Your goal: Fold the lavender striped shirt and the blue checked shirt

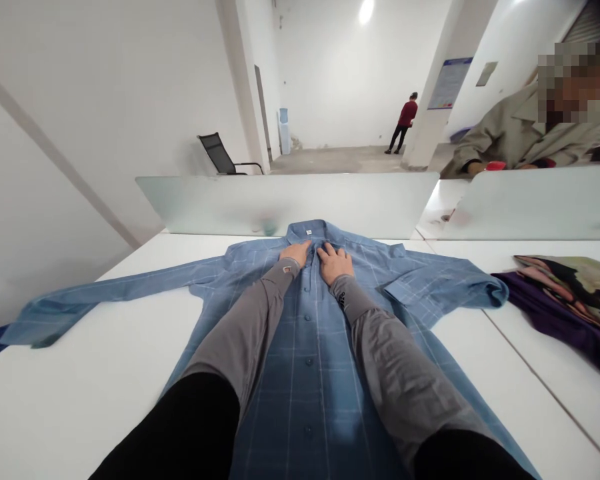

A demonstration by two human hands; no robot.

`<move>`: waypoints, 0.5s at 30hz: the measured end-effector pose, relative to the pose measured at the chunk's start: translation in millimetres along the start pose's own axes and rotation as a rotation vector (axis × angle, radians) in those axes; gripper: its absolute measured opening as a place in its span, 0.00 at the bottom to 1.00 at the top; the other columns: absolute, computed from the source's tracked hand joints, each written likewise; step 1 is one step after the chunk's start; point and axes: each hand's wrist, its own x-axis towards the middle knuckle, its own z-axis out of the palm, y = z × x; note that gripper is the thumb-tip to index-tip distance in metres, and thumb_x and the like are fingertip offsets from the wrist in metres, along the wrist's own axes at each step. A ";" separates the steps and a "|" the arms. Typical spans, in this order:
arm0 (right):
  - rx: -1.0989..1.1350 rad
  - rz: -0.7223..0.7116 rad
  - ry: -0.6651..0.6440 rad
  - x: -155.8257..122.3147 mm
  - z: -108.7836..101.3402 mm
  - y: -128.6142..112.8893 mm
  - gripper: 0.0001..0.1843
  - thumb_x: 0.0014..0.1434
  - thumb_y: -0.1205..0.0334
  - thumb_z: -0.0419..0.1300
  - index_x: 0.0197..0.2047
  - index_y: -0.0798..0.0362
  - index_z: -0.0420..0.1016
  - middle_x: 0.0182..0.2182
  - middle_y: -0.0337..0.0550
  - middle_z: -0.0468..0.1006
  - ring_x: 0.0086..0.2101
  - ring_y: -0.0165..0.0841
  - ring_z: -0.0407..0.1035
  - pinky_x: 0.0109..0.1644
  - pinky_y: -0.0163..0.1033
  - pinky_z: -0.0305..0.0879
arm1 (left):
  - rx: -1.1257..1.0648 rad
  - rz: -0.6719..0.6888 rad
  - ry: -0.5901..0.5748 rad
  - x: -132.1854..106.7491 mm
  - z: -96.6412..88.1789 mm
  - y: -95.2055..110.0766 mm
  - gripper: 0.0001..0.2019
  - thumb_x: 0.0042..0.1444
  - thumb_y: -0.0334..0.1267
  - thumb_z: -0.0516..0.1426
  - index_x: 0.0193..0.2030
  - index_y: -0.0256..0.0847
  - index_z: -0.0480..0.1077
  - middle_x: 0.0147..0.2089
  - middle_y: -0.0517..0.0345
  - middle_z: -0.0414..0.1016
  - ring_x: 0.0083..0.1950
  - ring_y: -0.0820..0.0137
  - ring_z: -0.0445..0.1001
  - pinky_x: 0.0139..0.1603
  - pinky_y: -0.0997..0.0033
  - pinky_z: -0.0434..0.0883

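Note:
A blue long-sleeved shirt [300, 373] with thin pale checks lies front side up, its collar [307, 230] at the far end and a row of buttons down the middle. Just below the collar, my left hand [295, 254] is closed at the top of the placket, its fingertips pinching the fabric. My right hand [336, 262] rests on the other side of the placket, palm down with its fingers apart on the cloth. One sleeve stretches out to the left; the right one is folded back on itself.
The shirt covers much of a white table [105, 373] with a frosted divider [290, 200] behind it. Patterned dark cloth [575, 300] lies at the right. Across the divider sits a person in a beige jacket [510, 127]; another person [405, 123] stands far back, and a black chair [220, 153] is left.

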 end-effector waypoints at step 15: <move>0.000 -0.112 -0.171 14.0 -9.6 -15.1 0.27 0.64 0.63 0.42 0.61 0.40 0.68 0.67 0.40 0.57 0.56 0.51 0.54 0.54 0.56 0.53 | 0.051 -0.125 0.214 6.0 -8.6 14.6 0.10 0.65 0.36 0.48 0.51 0.43 0.65 0.47 0.49 0.76 0.53 0.60 0.73 0.54 0.65 0.65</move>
